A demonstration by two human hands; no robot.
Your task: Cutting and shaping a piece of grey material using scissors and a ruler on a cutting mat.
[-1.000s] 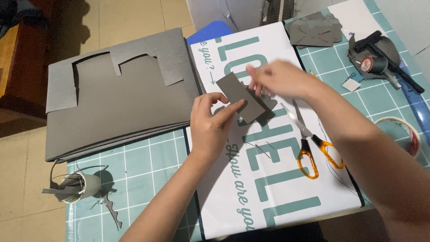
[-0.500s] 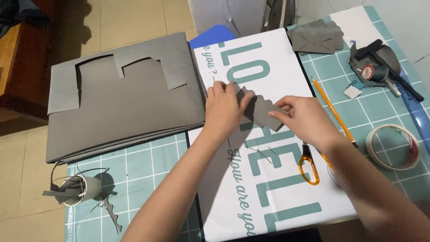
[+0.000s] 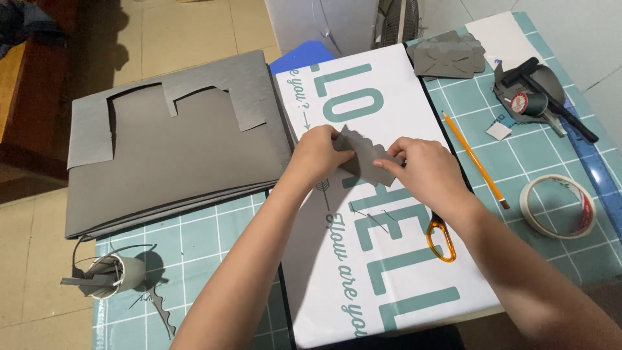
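My left hand (image 3: pixel 317 154) and my right hand (image 3: pixel 424 170) together hold a small grey foam piece (image 3: pixel 364 155) with a wavy cut edge, low over a white printed sheet (image 3: pixel 382 272) with teal lettering. The left fingers pinch its left end, the right fingers its right end. Orange-handled scissors (image 3: pixel 440 238) lie on the sheet just under my right wrist, mostly hidden by it. A few thin dark slivers lie on the sheet below the piece.
A stack of large grey foam sheets (image 3: pixel 175 149) with cut-outs lies at left. On the teal cutting mat (image 3: pixel 214 253): a yellow pencil (image 3: pixel 475 159), a tape roll (image 3: pixel 557 205), a dark glue gun (image 3: pixel 538 97), grey cut shapes (image 3: pixel 447 55), a small cup of scraps (image 3: pixel 110 275).
The grey piece has come down from a raised position to just above the sheet. Both hands shifted with it, and my right hand now covers most of the scissors.
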